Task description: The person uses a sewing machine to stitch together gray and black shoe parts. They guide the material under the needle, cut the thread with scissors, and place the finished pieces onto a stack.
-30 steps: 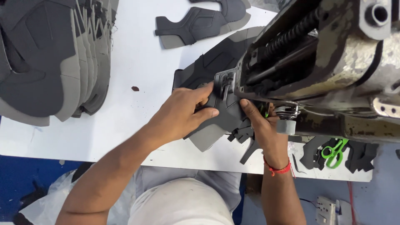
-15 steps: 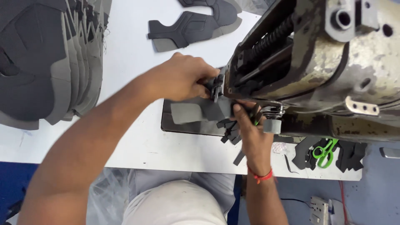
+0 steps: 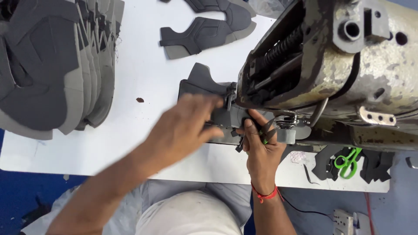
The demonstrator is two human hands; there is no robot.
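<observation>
A dark grey shoe upper piece point(image 3: 203, 81) lies on the bed of an old, worn sewing machine point(image 3: 344, 65), with one end sticking out toward the upper left. My left hand point(image 3: 185, 128) is blurred and rests on the piece just left of the needle area, its fingers gripping the edge. My right hand point(image 3: 260, 150) sits in front of the machine head with its thumb pressed on the same piece. Small green-handled thread snips point(image 3: 265, 135) are held in its fingers. The needle itself is hidden behind the hands and the machine.
A tall fanned stack of grey shoe pieces point(image 3: 48, 65) fills the left of the white table point(image 3: 139, 56). Two more cut pieces point(image 3: 209, 28) lie at the back. Green scissors point(image 3: 347, 160) rest on dark scraps at the right front edge.
My left hand has slid down and to the left along the piece. The piece has shifted, and its end now pokes out to the upper left. My right hand stays at the machine.
</observation>
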